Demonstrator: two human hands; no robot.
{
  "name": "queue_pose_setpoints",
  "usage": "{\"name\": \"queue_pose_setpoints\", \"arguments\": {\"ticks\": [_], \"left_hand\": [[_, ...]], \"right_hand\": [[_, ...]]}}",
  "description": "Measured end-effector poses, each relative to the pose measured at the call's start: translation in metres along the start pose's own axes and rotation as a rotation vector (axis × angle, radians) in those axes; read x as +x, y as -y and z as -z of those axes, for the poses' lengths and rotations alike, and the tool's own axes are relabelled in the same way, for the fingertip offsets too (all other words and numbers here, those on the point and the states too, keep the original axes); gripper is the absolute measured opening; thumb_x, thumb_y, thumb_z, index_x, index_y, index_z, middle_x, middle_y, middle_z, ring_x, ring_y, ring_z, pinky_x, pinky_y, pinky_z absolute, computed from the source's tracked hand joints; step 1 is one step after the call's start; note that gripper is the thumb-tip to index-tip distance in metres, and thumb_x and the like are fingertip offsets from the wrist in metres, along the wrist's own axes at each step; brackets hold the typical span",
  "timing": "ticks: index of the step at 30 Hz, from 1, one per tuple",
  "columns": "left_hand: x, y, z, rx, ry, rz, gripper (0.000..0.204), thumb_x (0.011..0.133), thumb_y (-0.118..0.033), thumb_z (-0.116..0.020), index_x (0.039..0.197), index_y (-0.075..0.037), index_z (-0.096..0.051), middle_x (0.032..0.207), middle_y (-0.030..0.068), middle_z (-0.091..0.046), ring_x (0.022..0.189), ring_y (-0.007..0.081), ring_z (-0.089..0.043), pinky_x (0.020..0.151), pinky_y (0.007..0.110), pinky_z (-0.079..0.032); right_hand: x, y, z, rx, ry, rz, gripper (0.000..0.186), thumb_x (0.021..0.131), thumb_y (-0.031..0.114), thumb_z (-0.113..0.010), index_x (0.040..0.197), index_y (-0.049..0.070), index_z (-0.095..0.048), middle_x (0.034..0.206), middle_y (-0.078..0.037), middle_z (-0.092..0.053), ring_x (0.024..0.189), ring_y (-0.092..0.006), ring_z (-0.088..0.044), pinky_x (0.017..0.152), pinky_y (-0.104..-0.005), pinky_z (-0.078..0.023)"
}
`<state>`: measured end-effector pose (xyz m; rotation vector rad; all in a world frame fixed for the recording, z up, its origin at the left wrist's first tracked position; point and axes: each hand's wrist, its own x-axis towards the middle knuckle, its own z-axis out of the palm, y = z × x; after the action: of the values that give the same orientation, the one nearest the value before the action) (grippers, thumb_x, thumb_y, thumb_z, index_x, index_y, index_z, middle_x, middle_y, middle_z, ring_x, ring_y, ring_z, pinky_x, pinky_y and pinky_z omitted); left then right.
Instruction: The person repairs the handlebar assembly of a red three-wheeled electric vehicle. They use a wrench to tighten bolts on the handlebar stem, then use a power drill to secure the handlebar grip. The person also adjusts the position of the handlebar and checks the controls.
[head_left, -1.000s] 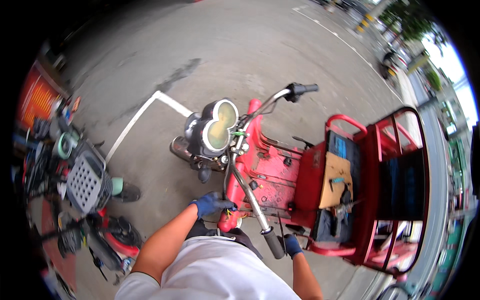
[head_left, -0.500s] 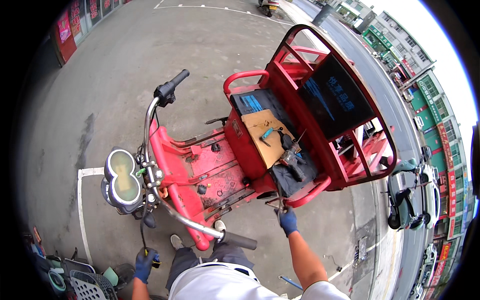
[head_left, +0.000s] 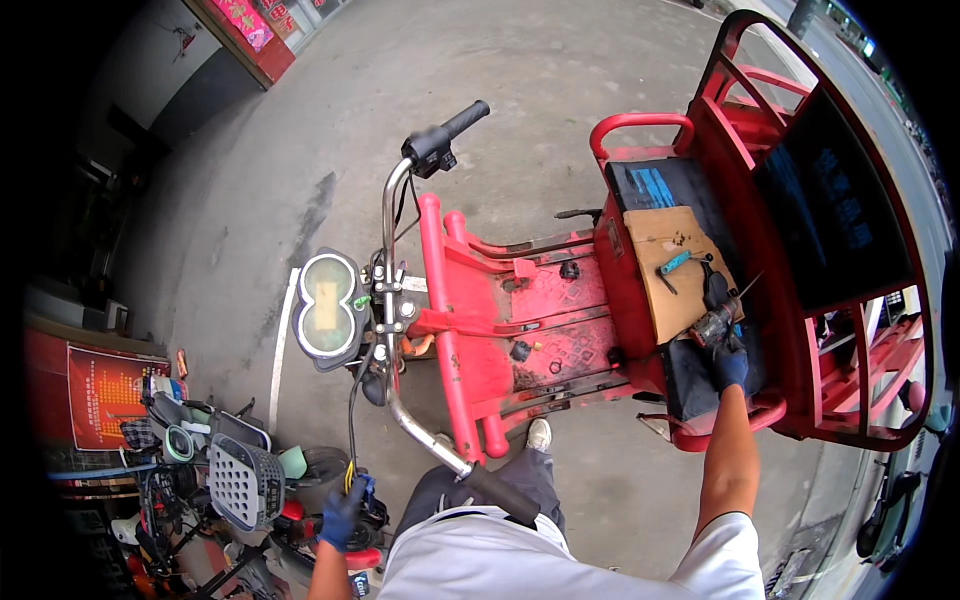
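- Drill (head_left: 712, 326), over on the right, lying on the dark seat (head_left: 690, 385) of the red three-wheeler (head_left: 628, 320), by the near right edge of the cardboard (head_left: 660, 245), thin bit (head_left: 751, 284) angled to the far right.
- Right hand (head_left: 732, 366), blue-gloved, is on the drill's near end, over the handle; the fingertips are hidden, so wrapped tight or merely resting, I can't tell!
- How does it handle? Stiff casing, I'd reckon, fairly heavy, the weight likely bunched in the motor. A full palm around the handle looks the hold; that slim bit looks the awkward end to grab.
- Across to the near left, the left hand (head_left: 343, 517), gloved too, fingers pressed together around the black cable (head_left: 352, 420) beside its yellow wires (head_left: 349, 472).
- Light and limp, that cable, by the look of it, the slender wires probably easy to strain; best pinched on the thicker sheath.
- Teal-handled tool (head_left: 675, 262) on the cardboard, farther and left of the drill.
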<state>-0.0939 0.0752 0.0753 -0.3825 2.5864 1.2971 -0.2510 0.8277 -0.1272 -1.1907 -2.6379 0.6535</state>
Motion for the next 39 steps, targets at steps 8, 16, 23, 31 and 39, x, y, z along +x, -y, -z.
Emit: {"name": "queue_pose_setpoints", "arguments": {"ticks": [8,16,23,31,39], "left_hand": [[0.0,-0.022,-0.028,-0.182,-0.024,0.23,0.033,0.095,-0.029,-0.061,0.111,0.001,-0.063,0.088,0.0033,-0.066,0.078,0.0089,-0.06,0.069,0.025,-0.05],[0.013,-0.065,0.004,-0.826,-0.182,0.203,0.03,0.096,-0.029,-0.058,0.106,-0.002,-0.061,0.07,0.0026,-0.057,0.056,0.0104,-0.052,0.053,0.025,-0.044],[0.043,-0.047,0.049,-1.793,0.216,0.145,0.042,0.099,-0.035,-0.049,0.121,0.001,-0.055,0.08,0.0055,-0.06,0.058,0.011,-0.051,0.058,0.029,-0.046],[0.084,-0.009,0.085,-2.07,0.361,0.261,0.038,0.1,-0.031,-0.048,0.12,0.001,-0.056,0.088,0.0066,-0.063,0.064,0.0121,-0.055,0.058,0.027,-0.046],[0.123,0.025,0.107,-2.02,0.715,0.357,0.041,0.099,-0.036,-0.049,0.119,-0.001,-0.056,0.096,0.0085,-0.066,0.077,0.0188,-0.067,0.068,0.036,-0.057]], "right_hand": [[-0.049,0.086,-0.034,-0.591,-0.009,0.553,0.022,0.088,0.022,-0.055,0.098,0.008,-0.068,0.099,-0.017,-0.065,0.089,-0.0348,-0.065,0.076,-0.0443,-0.052],[-0.28,0.467,-0.048,0.6,0.327,1.228,0.03,0.091,0.025,-0.061,0.111,0.002,-0.061,0.102,-0.02,-0.066,0.092,-0.0342,-0.066,0.081,-0.0417,-0.053],[-0.309,0.561,-0.098,0.358,0.402,1.615,0.014,0.087,0.019,-0.055,0.095,0.007,-0.055,0.08,-0.015,-0.064,0.078,-0.0349,-0.065,0.067,-0.046,-0.051],[-0.311,0.548,-0.091,0.088,0.456,1.417,0.031,0.098,0.031,-0.049,0.102,0.001,-0.048,0.076,-0.024,-0.064,0.071,-0.0441,-0.062,0.064,-0.0534,-0.048],[-0.334,0.57,-0.06,0.043,0.799,0.672,0.044,0.099,0.038,-0.048,0.108,-0.004,-0.058,0.074,-0.014,-0.065,0.053,-0.022,-0.064,0.04,-0.034,-0.052]]}}
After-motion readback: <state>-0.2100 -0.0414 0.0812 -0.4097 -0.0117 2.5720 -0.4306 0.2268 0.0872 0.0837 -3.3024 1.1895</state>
